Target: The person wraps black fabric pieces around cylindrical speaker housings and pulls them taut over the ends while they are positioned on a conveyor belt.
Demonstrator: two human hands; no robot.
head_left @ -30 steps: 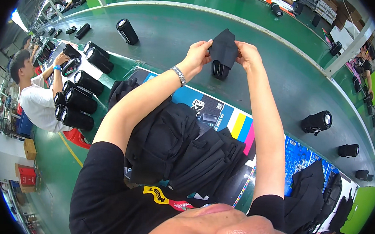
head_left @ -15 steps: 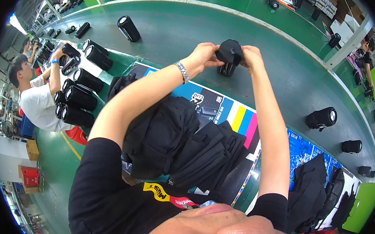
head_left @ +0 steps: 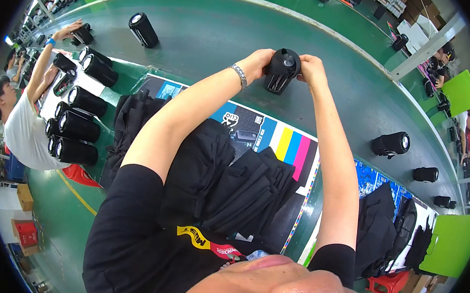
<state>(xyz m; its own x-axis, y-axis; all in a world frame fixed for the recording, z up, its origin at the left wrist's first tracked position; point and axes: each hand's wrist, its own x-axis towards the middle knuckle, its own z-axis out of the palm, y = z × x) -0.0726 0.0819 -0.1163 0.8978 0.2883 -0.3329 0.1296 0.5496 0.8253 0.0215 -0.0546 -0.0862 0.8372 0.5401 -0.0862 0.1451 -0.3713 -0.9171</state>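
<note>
A black cylindrical speaker (head_left: 277, 84) stands on the green conveyor in front of me, its lower side showing pale print. Over its upper end sits a black cloth bag (head_left: 282, 65), drawn round and smooth, with a small fold on top. My left hand (head_left: 259, 62) closes on the bag's left side, and my right hand (head_left: 311, 70) pinches its right side. Some fingertips are hidden behind the bag. Nearer to me, a stack of folded black cloth bags (head_left: 251, 188) lies on a printed sheet (head_left: 258, 127), with a looser heap (head_left: 192, 168) beside it under my left arm.
Another speaker (head_left: 143, 30) stands farther left on the conveyor (head_left: 210, 30); one (head_left: 391, 143) lies to the right. At the left, a co-worker (head_left: 26, 126) reaches over several speakers (head_left: 78, 126). More black cloth (head_left: 375, 224) rests right of my right arm, near a green panel (head_left: 454, 246).
The cloth bag looks tighter and rounder over the speaker's top. My hands have come lower along its sides. The co-worker's arm has stretched out over the conveyor with a speaker.
</note>
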